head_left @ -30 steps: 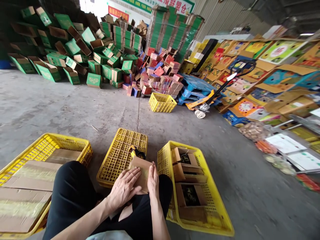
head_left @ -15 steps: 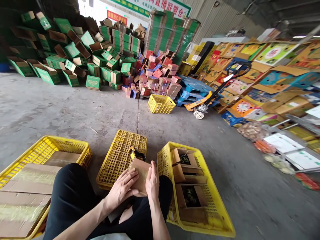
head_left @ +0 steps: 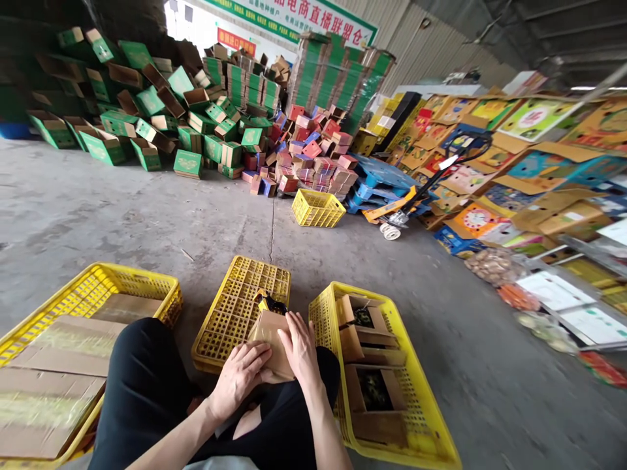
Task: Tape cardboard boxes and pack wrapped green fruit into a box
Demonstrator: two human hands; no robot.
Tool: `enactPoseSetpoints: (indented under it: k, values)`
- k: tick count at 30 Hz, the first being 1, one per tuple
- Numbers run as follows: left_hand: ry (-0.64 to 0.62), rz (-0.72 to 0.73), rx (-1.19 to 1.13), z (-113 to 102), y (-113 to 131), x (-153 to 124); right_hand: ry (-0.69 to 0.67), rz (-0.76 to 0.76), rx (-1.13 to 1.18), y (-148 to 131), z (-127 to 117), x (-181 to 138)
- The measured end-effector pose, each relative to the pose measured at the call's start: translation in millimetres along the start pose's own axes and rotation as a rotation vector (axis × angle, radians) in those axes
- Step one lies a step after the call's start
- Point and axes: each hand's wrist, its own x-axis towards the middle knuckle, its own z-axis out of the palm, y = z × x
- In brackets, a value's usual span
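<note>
A small closed cardboard box (head_left: 271,329) rests at my lap, its top showing some shiny tape. My left hand (head_left: 243,373) grips its near left side, fingers over the top and thumb at the near edge. Across the right edge lies my right hand (head_left: 301,347), its fingers on the upper face. Just beyond the box, a yellow and black tape dispenser (head_left: 269,302) sits on an upturned yellow crate (head_left: 223,313). To the right, a yellow crate (head_left: 428,398) holds open cardboard boxes (head_left: 375,390) with dark contents I cannot make out.
At my left, a yellow crate (head_left: 169,290) contains taped cardboard boxes (head_left: 59,372). Another yellow crate (head_left: 318,210) stands farther out on the concrete floor, near a pallet jack (head_left: 399,212) and blue pallets (head_left: 377,173). Green cartons (head_left: 189,163) and colourful fruit cartons (head_left: 529,163) are piled behind.
My right hand has shifted from the box's right side onto its upper face, fingers now angled left. My left hand stays on the box. The view has tilted slightly.
</note>
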Motion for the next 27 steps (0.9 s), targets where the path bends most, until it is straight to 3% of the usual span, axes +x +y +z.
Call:
enactPoseSetpoints:
  k: [13, 22, 27]
  values:
    - [0.044, -0.025, -0.044, 1.6, -2.6, -3.0, -0.187, 0.066, -0.247, -18.6, -0.2, 16.6]
    - [0.037, -0.024, -0.078, -0.4, -4.8, -1.5, -0.162, -0.068, -0.325, -7.6, -8.3, -15.1]
    - [0.068, -0.044, 0.011, 0.9, -3.7, 3.2, -0.134, -0.169, -0.313, -3.3, -10.3, -3.0]
